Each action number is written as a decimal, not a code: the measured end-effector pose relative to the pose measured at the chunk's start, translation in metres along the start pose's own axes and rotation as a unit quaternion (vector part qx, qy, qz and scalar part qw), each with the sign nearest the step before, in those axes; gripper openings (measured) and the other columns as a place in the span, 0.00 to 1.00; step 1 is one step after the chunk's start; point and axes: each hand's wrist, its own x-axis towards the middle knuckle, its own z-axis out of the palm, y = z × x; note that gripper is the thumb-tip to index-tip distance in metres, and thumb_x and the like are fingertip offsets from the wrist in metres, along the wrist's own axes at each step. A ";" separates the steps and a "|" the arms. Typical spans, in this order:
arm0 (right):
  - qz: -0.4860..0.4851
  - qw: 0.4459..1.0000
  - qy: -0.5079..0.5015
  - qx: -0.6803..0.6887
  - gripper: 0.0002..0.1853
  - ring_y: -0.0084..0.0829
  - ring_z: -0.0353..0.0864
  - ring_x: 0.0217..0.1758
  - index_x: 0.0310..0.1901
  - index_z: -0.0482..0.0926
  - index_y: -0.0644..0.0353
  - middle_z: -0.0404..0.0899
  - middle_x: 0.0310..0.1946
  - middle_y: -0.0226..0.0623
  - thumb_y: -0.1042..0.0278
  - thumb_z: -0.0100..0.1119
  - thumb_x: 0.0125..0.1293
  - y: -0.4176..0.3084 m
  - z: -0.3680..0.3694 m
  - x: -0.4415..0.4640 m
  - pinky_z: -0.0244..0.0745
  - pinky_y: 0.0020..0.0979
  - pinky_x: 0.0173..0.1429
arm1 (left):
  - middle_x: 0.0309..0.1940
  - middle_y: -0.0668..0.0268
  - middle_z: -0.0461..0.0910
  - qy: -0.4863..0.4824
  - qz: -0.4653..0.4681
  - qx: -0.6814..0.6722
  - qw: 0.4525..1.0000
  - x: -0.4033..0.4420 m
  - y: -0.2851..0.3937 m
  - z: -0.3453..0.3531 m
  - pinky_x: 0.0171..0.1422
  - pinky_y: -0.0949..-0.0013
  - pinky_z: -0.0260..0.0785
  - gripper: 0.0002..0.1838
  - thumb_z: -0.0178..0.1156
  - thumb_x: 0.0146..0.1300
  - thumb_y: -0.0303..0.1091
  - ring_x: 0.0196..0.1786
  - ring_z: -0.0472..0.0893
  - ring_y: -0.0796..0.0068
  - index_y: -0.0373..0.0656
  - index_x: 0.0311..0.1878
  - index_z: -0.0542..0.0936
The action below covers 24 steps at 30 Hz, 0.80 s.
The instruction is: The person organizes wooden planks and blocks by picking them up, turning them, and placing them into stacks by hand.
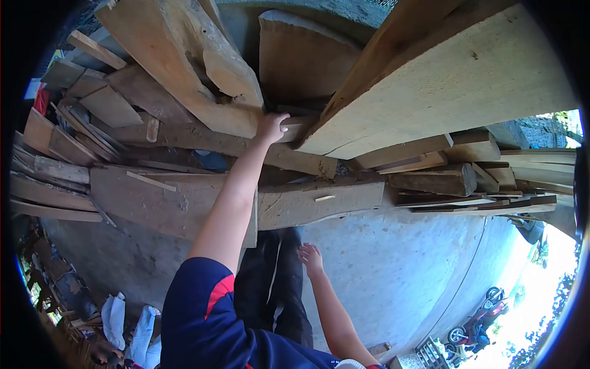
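At twelve o'clock the left hand (270, 128), fingers curled, touched a wooden piece (297, 130) beside the pale board (455, 86) at two, though I couldn't tell whether it gripped, while at six the right hand (311, 257) was empty, fingers loosely parted.

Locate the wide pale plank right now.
In the head view, the wide pale plank is at upper right, just right of the left hand, above several stacked boards.
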 end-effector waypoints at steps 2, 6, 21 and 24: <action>0.006 1.000 0.000 0.002 0.14 0.30 0.75 0.39 0.45 0.68 0.58 0.74 0.38 0.36 0.60 0.45 0.60 0.006 -0.007 0.001 0.69 0.30 0.40 | 0.35 0.60 0.77 -0.019 0.016 0.077 0.997 0.002 0.011 -0.011 0.46 0.63 0.66 0.20 0.63 0.41 0.32 0.41 0.74 0.62 0.49 0.42 0.76; 0.016 1.000 0.000 -0.002 0.14 0.29 0.75 0.38 0.45 0.68 0.58 0.74 0.38 0.37 0.60 0.45 0.60 0.011 -0.012 0.001 0.70 0.29 0.38 | 0.34 0.61 0.77 0.012 0.024 0.107 0.994 0.001 0.010 0.000 0.45 0.63 0.66 0.19 0.63 0.41 0.31 0.41 0.74 0.61 0.49 0.41 0.76; 0.014 1.000 0.007 -0.001 0.13 0.29 0.75 0.39 0.45 0.68 0.58 0.74 0.37 0.35 0.63 0.43 0.60 0.014 -0.011 -0.005 0.70 0.29 0.41 | 0.36 0.57 0.76 -0.070 -0.057 0.093 0.992 -0.015 -0.018 0.049 0.45 0.60 0.67 0.19 0.59 0.45 0.29 0.40 0.75 0.58 0.47 0.44 0.74; 0.013 1.000 0.006 0.017 0.13 0.30 0.76 0.39 0.45 0.68 0.58 0.75 0.38 0.37 0.63 0.42 0.61 0.018 -0.017 -0.008 0.71 0.28 0.40 | 0.35 0.57 0.76 -0.034 -0.139 0.117 0.983 -0.017 -0.028 0.062 0.45 0.60 0.67 0.17 0.55 0.49 0.28 0.42 0.75 0.58 0.45 0.45 0.73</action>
